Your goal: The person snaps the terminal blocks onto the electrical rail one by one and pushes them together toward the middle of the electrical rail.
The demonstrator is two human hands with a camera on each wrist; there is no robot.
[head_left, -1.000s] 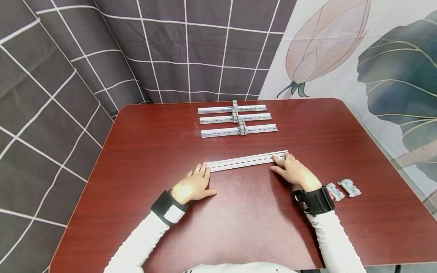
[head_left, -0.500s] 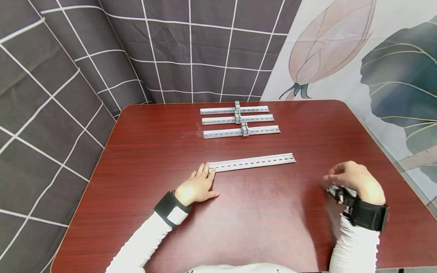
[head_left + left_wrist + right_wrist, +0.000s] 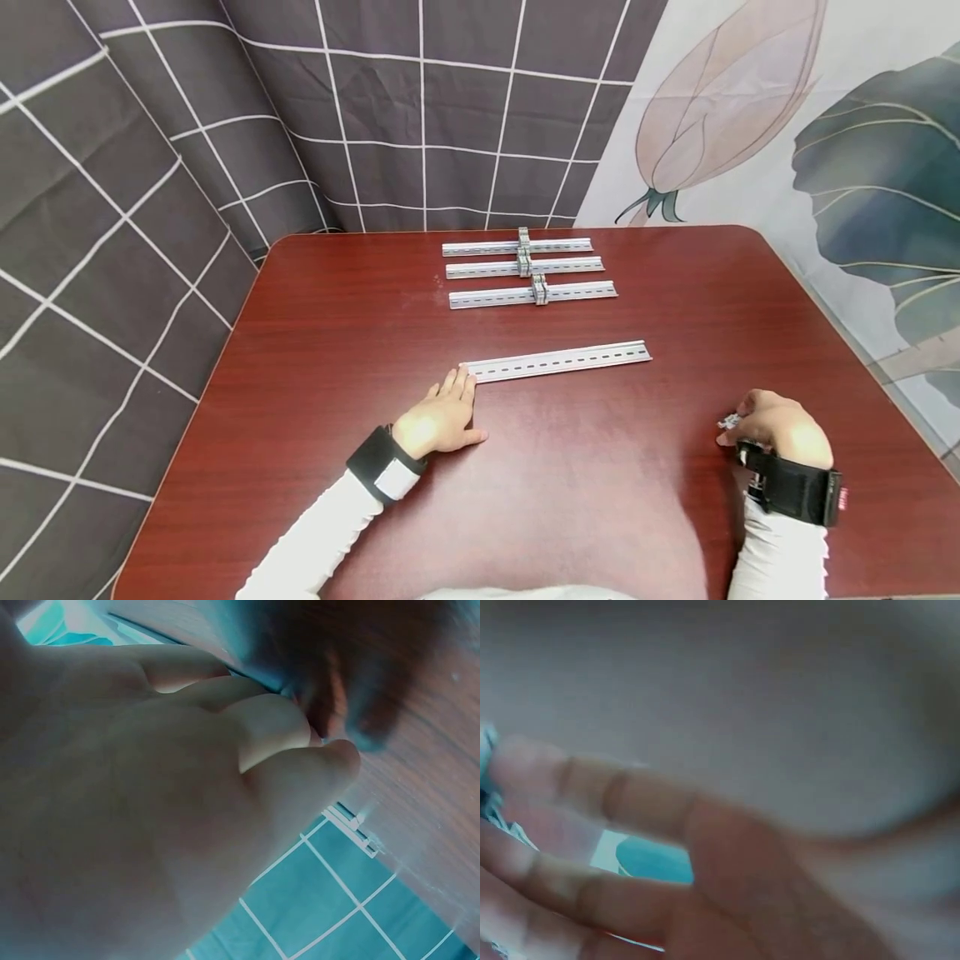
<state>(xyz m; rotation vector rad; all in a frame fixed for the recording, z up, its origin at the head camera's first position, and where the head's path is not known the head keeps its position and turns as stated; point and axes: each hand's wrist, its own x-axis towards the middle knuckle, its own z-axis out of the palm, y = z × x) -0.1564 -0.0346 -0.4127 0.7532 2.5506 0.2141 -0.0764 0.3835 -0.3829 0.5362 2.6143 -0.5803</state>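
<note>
A silvery slotted DIN rail [image 3: 562,361] lies slightly slanted across the middle of the table. My left hand [image 3: 438,418] rests flat with straight fingers, their tips touching the rail's left end; in the left wrist view the left hand [image 3: 165,787] hides most of what is under it. Off to the right, my right hand [image 3: 780,427] pinches a small grey terminal block [image 3: 729,422] between thumb and fingers, low over the table. Only an edge of that terminal block [image 3: 489,776] shows in the right wrist view, which is blurred.
Three more rails lie in a row at the back: a far rail [image 3: 480,248], a middle rail [image 3: 483,271] and a near rail [image 3: 487,299]. Each carries grey terminal blocks [image 3: 540,289] near its middle. A grey checked cloth [image 3: 465,108] hangs behind the table [image 3: 337,333].
My right hand has left the rail's right end and moved right and toward me to the terminal blocks, where it has taken hold of one. The left hand stays at the rail's left end.
</note>
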